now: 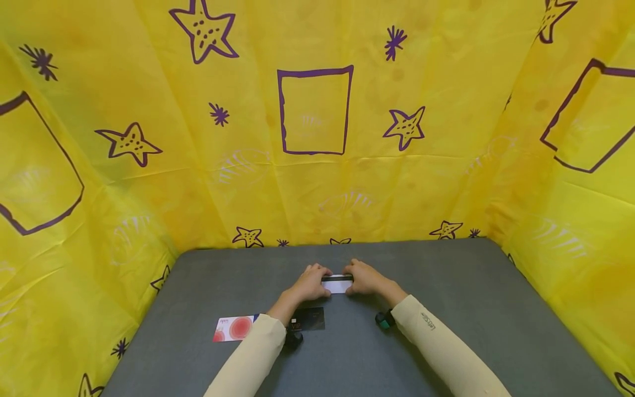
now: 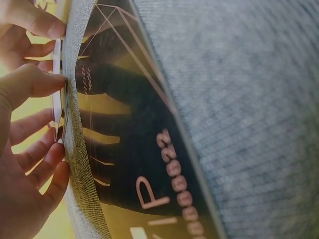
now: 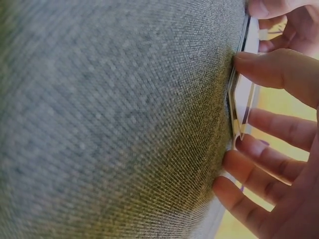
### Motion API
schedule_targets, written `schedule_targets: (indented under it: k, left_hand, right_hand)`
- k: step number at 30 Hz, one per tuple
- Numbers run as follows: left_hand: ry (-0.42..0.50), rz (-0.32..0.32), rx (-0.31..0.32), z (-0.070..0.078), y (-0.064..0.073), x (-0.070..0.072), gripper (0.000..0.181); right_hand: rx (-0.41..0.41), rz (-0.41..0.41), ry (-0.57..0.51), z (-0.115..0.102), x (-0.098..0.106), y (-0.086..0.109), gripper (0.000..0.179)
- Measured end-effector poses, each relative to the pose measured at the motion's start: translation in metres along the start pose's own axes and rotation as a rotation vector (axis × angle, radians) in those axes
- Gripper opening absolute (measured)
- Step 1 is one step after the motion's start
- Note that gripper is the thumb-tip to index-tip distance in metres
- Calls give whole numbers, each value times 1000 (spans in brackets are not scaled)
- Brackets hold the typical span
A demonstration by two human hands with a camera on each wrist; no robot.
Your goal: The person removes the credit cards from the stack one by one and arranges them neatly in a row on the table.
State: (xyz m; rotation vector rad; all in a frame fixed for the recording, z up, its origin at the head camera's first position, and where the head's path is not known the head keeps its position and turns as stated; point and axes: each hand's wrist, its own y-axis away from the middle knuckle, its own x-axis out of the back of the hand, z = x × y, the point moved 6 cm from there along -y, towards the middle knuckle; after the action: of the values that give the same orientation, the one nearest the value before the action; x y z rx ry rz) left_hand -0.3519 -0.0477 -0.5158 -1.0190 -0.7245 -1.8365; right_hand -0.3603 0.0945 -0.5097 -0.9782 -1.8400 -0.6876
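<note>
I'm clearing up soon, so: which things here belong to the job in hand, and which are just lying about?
In the job:
white card with a dark stripe, gripped by the left fingers and right fingers

Seemingly lying about:
black VIP card
red-and-white card

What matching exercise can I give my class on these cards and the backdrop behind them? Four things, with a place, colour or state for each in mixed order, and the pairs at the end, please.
Things
1. Striped card
2. VIP card
3. Card with a red circle
4. Backdrop

Places, colours, states
A. Farthest left of the cards in the head view
B. Yellow, with purple drawings
C. Held at its ends by the left hand and the right hand
D. Black-faced, lying flat

Right pairs: 1-C, 2-D, 3-A, 4-B
</note>
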Motion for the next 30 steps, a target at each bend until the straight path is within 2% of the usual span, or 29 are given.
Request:
schedule_targets:
  k: [24, 30]
  left_hand:
    - [28, 52, 10, -2, 3, 4, 50]
    - [32, 77, 4, -5, 4, 5, 51]
  right_hand:
    - [16, 42, 6, -2, 2, 1, 47]
    - [71, 79, -9, -6, 4, 6, 47]
